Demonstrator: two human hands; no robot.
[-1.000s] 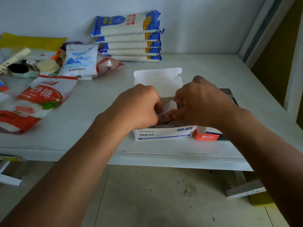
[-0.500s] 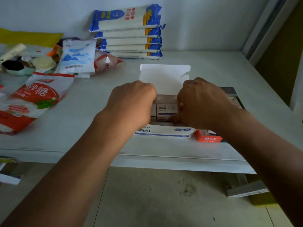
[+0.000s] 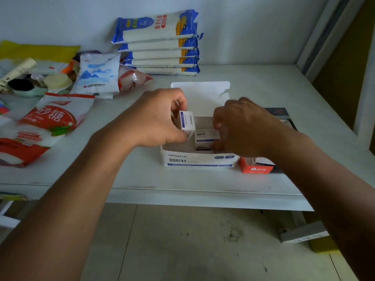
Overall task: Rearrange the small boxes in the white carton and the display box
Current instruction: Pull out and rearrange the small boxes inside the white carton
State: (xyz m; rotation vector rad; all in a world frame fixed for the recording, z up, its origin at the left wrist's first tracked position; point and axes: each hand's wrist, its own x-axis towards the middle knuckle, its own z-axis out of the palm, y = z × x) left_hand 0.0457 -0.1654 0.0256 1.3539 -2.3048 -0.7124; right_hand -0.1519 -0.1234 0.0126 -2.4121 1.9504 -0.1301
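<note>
The white carton [image 3: 197,160] sits near the shelf's front edge with its lid [image 3: 200,94] flipped up behind. My left hand [image 3: 154,120] holds one small white-and-blue box [image 3: 187,121] upright, lifted above the carton's left side. My right hand [image 3: 245,126] reaches into the carton's right side, fingers pressing on the small boxes [image 3: 206,137] packed there. The orange display box [image 3: 256,167] stands just right of the carton, partly hidden by my right wrist.
A stack of blue-and-white noodle packs [image 3: 160,43] leans on the back wall. Bags of sugar [image 3: 44,126] and salt [image 3: 97,76] and brushes [image 3: 56,82] crowd the left. A dark flat tray [image 3: 277,112] lies behind the display box. The shelf edge [image 3: 182,195] runs below the carton.
My left hand has lifted a small box up out of the carton's left side. My right hand has stayed on the boxes at the right. The camera has come closer.
</note>
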